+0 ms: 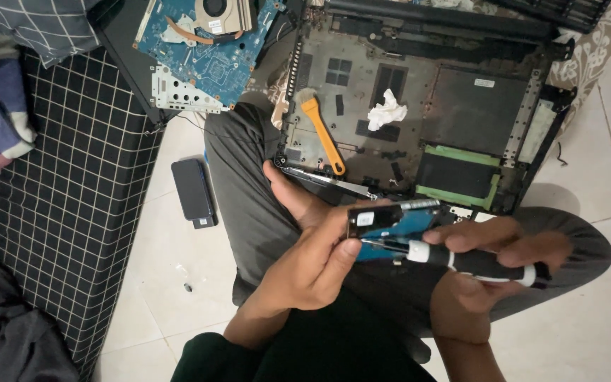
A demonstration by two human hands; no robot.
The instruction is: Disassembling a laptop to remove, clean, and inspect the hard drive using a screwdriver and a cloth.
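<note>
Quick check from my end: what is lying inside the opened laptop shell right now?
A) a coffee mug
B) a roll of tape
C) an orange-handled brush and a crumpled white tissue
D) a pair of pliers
C: the orange-handled brush and the crumpled white tissue both rest on the laptop shell.

A person sits on the tiled floor (602, 332). The left hand (312, 258) grips a small drive (394, 219) with a blue circuit board. The right hand (489, 247) holds a black screwdriver (472, 260), its tip at the drive's near edge, perhaps on a screw. Beyond lies an opened laptop shell (426, 106) with an orange brush (323, 134) and crumpled tissue (387, 111). Far left sits a blue motherboard (206, 56).
</note>
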